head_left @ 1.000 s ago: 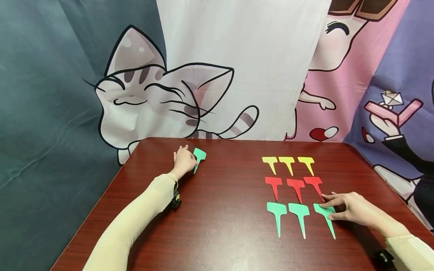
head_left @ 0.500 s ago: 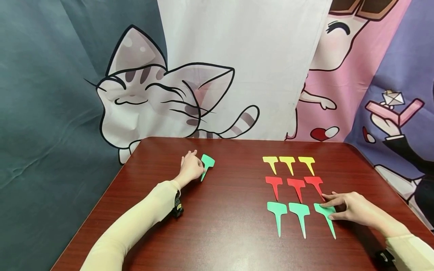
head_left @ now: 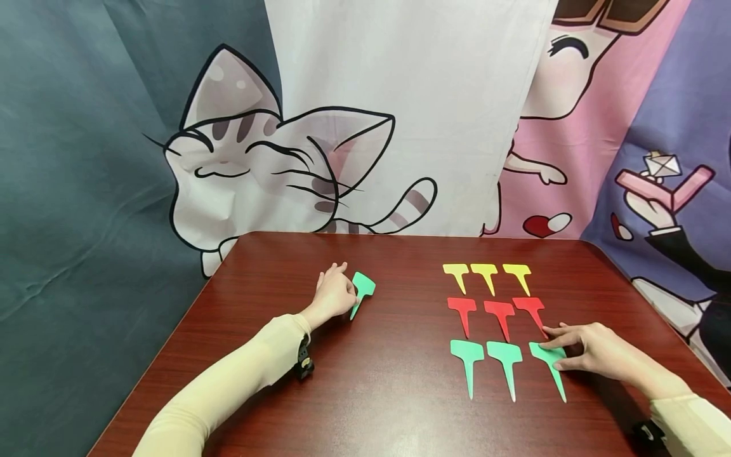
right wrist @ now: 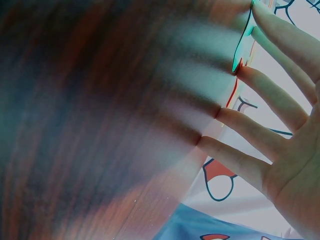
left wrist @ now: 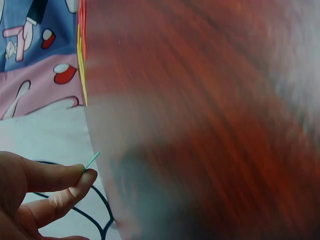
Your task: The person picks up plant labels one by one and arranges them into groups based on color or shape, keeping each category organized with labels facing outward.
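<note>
My left hand (head_left: 333, 294) pinches a green T-shaped plant label (head_left: 363, 284) between thumb and finger, left of the table's middle. In the left wrist view only a thin edge of this label (left wrist: 94, 158) shows past the fingertips. My right hand (head_left: 599, 355) rests its fingertips on the rightmost green label (head_left: 544, 353) of the front row; part of that label's head is covered. Spread, fairly straight fingers (right wrist: 245, 127) appear in the right wrist view. One finger reaches the tip of the rightmost red label (head_left: 528, 306).
On the brown table (head_left: 400, 381), flat labels lie in rows at the right: yellow ones (head_left: 484, 273) at the back, red ones (head_left: 499, 311) in the middle, green ones (head_left: 468, 355) in front. A cartoon-printed cloth (head_left: 411, 76) hangs behind the table's far edge.
My left hand has moved right and toward me, carrying the pinched green plant label with it. The right hand and the rows of labels have stayed in place.
</note>
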Tool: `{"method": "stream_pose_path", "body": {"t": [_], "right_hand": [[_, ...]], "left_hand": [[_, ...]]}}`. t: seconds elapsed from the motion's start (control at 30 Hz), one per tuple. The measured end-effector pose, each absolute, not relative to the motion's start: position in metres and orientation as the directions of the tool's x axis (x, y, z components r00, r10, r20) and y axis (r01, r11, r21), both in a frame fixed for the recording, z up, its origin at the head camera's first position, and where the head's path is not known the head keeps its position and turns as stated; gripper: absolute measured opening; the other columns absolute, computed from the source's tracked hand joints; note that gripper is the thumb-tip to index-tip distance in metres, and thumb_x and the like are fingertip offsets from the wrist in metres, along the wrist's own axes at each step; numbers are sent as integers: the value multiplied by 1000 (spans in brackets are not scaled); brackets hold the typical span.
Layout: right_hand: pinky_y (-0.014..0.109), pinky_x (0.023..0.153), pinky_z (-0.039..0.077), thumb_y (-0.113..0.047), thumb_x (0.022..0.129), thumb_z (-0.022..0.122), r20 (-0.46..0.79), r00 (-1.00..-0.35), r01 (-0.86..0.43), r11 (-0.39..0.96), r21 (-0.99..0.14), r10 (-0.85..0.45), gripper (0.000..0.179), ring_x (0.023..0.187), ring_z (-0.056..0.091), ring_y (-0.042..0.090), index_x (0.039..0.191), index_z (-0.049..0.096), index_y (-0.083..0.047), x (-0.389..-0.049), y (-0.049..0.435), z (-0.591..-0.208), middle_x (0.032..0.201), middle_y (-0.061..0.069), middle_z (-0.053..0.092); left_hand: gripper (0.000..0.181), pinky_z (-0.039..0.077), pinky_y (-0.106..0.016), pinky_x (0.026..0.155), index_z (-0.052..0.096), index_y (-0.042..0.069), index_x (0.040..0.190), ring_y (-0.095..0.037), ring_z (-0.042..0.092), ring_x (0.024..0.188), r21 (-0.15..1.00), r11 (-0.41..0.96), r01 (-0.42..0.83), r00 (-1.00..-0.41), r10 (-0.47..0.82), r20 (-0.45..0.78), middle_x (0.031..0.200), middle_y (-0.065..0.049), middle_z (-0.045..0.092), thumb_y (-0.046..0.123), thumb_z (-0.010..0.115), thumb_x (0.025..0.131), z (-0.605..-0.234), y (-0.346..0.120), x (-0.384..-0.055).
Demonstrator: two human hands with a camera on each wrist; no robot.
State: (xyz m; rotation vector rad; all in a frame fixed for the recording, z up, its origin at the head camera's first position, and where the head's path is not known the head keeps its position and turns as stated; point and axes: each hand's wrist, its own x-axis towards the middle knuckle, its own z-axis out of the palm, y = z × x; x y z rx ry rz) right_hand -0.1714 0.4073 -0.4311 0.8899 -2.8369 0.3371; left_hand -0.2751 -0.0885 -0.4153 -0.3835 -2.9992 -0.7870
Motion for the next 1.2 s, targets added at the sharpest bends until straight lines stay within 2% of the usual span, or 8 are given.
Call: {"method": "stream_pose_path", "body": {"t": [0.57, 1.2], "right_hand": [[-2, 82, 34, -49, 64, 81, 203, -820, -568, 807, -163, -536, 37, 101, 67, 32, 98, 75, -35, -172, 407, -429, 111, 1, 71], [-3, 82, 33, -49, 65, 80, 198, -819, -570, 802, -176, -539, 38, 101, 67, 33, 99, 75, -34, -172, 408, -432, 111, 3, 71]], "left_hand": [[35, 16, -58, 114, 54, 12, 44, -38, 24, 142, 506, 804, 313, -940, 339, 43, 145, -22, 41, 9, 73, 73, -413, -66, -248], [30, 16, -59, 114, 63, 13, 48, -39, 24, 142, 491, 783, 382, -889, 456, -34, 145, -19, 43, 17, 76, 74, -413, -40, -216]]}}
